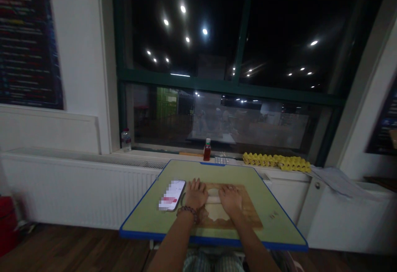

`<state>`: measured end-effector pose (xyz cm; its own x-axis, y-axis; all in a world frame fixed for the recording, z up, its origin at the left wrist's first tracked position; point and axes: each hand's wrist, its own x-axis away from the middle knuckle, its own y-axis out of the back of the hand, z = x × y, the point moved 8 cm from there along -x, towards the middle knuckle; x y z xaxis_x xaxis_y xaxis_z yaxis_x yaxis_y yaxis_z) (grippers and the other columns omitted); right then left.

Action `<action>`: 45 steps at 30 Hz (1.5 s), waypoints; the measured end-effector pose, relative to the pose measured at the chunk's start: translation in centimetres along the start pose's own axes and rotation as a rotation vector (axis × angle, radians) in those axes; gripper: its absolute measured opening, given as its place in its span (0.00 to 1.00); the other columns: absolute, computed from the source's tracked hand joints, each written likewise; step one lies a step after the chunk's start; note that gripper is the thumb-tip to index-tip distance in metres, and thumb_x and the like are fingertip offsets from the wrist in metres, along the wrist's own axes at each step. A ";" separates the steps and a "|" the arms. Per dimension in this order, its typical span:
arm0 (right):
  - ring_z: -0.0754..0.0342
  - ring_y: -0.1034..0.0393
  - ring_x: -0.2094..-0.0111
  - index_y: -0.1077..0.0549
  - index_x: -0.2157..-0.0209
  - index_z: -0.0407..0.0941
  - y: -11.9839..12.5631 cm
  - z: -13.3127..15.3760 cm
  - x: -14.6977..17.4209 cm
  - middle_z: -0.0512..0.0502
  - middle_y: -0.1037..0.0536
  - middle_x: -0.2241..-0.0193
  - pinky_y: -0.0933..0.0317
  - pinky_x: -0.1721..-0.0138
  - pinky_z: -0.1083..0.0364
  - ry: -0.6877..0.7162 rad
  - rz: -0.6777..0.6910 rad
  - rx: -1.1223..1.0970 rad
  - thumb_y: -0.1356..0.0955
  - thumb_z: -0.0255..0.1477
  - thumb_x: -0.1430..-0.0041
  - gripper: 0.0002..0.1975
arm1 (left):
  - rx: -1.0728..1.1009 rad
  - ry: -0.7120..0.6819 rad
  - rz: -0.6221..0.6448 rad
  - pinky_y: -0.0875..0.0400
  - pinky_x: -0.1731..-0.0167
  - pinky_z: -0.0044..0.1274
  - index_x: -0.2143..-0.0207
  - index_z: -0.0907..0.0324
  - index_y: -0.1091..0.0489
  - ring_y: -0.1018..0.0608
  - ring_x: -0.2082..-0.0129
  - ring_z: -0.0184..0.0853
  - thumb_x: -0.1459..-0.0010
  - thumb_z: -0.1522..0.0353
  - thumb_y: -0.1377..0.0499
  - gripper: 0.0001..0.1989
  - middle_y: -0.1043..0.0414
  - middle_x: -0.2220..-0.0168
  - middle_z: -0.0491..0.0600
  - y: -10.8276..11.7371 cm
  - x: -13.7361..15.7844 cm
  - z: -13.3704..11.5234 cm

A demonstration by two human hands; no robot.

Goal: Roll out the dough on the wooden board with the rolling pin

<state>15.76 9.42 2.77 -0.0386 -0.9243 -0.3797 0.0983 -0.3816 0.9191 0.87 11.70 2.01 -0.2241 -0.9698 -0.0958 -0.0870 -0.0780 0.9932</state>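
Note:
A pale rolling pin (pixel 213 199) lies across a sheet of rolled-out dough (pixel 217 214) on a wooden board (pixel 249 208). My left hand (pixel 196 194), with a beaded bracelet at the wrist, rests over the pin's left end, fingers stretched forward. Over the right end lies my right hand (pixel 231 199), its fingers bent across the pin. Only the middle of the pin shows; both ends are hidden under my hands. The dough has an uneven edge and reaches out on both sides of the pin.
A lit phone (pixel 172 195) lies left of the board on the green, blue-edged table (pixel 149 218). On the windowsill behind stand a bottle of red liquid (pixel 207 150), yellow egg trays (pixel 276 161) and a clear bottle (pixel 126 140). White radiators (pixel 77 193) line the wall.

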 end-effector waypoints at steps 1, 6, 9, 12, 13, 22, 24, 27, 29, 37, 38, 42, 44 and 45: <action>0.48 0.32 0.45 0.22 0.54 0.46 0.1 0.0 0.3 0.40 0.22 0.51 0.44 0.46 0.51 0.007 0.000 0.000 0.40 0.31 0.35 0.17 | 0.010 -0.030 -0.003 0.57 0.35 0.43 0.38 0.57 0.37 0.49 0.31 0.46 0.34 0.63 0.59 0.27 0.49 0.31 0.55 -0.1 0.1 -0.1; 0.48 0.35 0.42 0.23 0.51 0.44 0.2 0.0 1.6 0.40 0.24 0.48 0.46 0.44 0.51 0.030 -0.032 -0.011 0.42 0.30 0.34 0.20 | 0.034 -0.200 -0.042 0.56 0.34 0.40 0.36 0.52 0.39 0.46 0.32 0.41 0.35 0.63 0.57 0.26 0.46 0.32 0.51 -0.3 0.8 -0.5; 0.48 0.35 0.42 0.24 0.49 0.43 -0.2 -0.2 1.9 0.40 0.24 0.47 0.47 0.43 0.51 0.023 -0.038 -0.022 0.43 0.30 0.33 0.20 | 0.047 -0.247 -0.050 0.56 0.34 0.38 0.35 0.51 0.41 0.45 0.32 0.39 0.35 0.64 0.57 0.26 0.45 0.32 0.49 -0.5 1.1 -0.5; 0.48 0.35 0.42 0.25 0.47 0.43 -0.4 -0.3 2.3 0.41 0.25 0.46 0.48 0.42 0.50 0.029 -0.039 -0.047 0.43 0.30 0.33 0.21 | 0.069 -0.264 -0.043 0.55 0.34 0.36 0.34 0.52 0.43 0.44 0.32 0.37 0.35 0.65 0.57 0.27 0.45 0.32 0.50 -0.6 1.4 -0.5; 0.48 0.35 0.42 0.25 0.47 0.43 -0.5 -0.2 2.4 0.41 0.25 0.46 0.48 0.41 0.50 0.036 -0.042 -0.054 0.43 0.30 0.33 0.21 | 0.073 -0.270 -0.042 0.54 0.34 0.36 0.34 0.52 0.44 0.44 0.32 0.37 0.35 0.65 0.57 0.27 0.45 0.32 0.50 -0.5 1.5 -0.5; 0.48 0.35 0.43 0.26 0.46 0.43 -0.3 -0.4 3.6 0.40 0.25 0.46 0.50 0.41 0.50 0.043 -0.060 -0.047 0.44 0.31 0.32 0.22 | 0.095 -0.296 -0.046 0.50 0.36 0.35 0.34 0.51 0.44 0.43 0.33 0.36 0.34 0.65 0.57 0.26 0.44 0.32 0.49 0.2 2.8 -0.9; 0.48 0.35 0.43 0.27 0.45 0.42 -0.1 -0.4 4.0 0.40 0.25 0.46 0.51 0.40 0.50 0.043 -0.063 -0.060 0.44 0.31 0.32 0.22 | 0.109 -0.287 -0.048 0.49 0.36 0.36 0.34 0.51 0.44 0.42 0.33 0.37 0.34 0.65 0.58 0.26 0.45 0.32 0.49 0.2 3.1 -0.9; 0.48 0.36 0.42 0.28 0.44 0.42 0.4 -0.4 4.7 0.40 0.26 0.45 0.52 0.39 0.49 0.033 -0.079 -0.077 0.44 0.30 0.32 0.22 | 0.121 -0.277 -0.043 0.48 0.36 0.38 0.34 0.52 0.44 0.42 0.33 0.38 0.34 0.65 0.58 0.27 0.45 0.32 0.50 0.2 3.6 -1.1; 0.48 0.35 0.42 0.27 0.45 0.42 0.7 -0.3 5.2 0.40 0.26 0.45 0.53 0.39 0.49 0.031 -0.079 -0.084 0.44 0.31 0.32 0.22 | 0.114 -0.275 -0.041 0.48 0.37 0.37 0.34 0.53 0.43 0.41 0.34 0.39 0.34 0.65 0.58 0.27 0.44 0.33 0.51 0.2 4.0 -1.2; 0.46 0.37 0.40 0.29 0.43 0.40 1.4 -0.4 7.1 0.37 0.27 0.45 0.47 0.41 0.49 0.027 -0.136 -0.073 0.42 0.30 0.33 0.22 | 0.092 -0.268 -0.075 0.43 0.39 0.37 0.35 0.56 0.42 0.37 0.36 0.41 0.33 0.65 0.57 0.26 0.39 0.35 0.54 -0.1 5.0 -1.5; 0.46 0.37 0.41 0.29 0.43 0.40 1.4 -0.4 7.3 0.38 0.27 0.45 0.47 0.41 0.49 0.031 -0.146 -0.074 0.42 0.30 0.33 0.22 | 0.097 -0.272 -0.083 0.43 0.39 0.37 0.36 0.57 0.41 0.36 0.36 0.41 0.33 0.65 0.58 0.26 0.39 0.35 0.54 -0.1 5.1 -1.6; 0.47 0.36 0.41 0.29 0.43 0.41 1.5 -0.4 8.3 0.39 0.26 0.45 0.48 0.39 0.48 0.059 -0.173 -0.076 0.43 0.29 0.32 0.22 | 0.107 -0.274 -0.103 0.42 0.40 0.38 0.39 0.57 0.37 0.34 0.38 0.41 0.33 0.65 0.58 0.24 0.37 0.36 0.54 -0.3 5.7 -1.8; 0.46 0.37 0.40 0.30 0.42 0.41 1.4 -0.5 8.7 0.40 0.27 0.44 0.49 0.38 0.47 0.076 -0.187 -0.079 0.43 0.29 0.32 0.22 | 0.107 -0.276 -0.117 0.41 0.41 0.38 0.40 0.56 0.35 0.33 0.38 0.40 0.32 0.66 0.58 0.23 0.35 0.38 0.53 -0.3 6.2 -1.9; 0.46 0.37 0.40 0.30 0.42 0.40 1.4 -0.5 9.0 0.40 0.27 0.43 0.49 0.38 0.47 0.085 -0.194 -0.080 0.44 0.29 0.31 0.22 | 0.108 -0.279 -0.124 0.41 0.41 0.37 0.41 0.56 0.35 0.33 0.39 0.40 0.32 0.66 0.58 0.22 0.34 0.38 0.53 -0.3 6.4 -2.0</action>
<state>16.06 0.61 0.56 0.0187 -0.8289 -0.5591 0.1762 -0.5477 0.8179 1.41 5.03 1.28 -0.4618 -0.8525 -0.2451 -0.2294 -0.1521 0.9614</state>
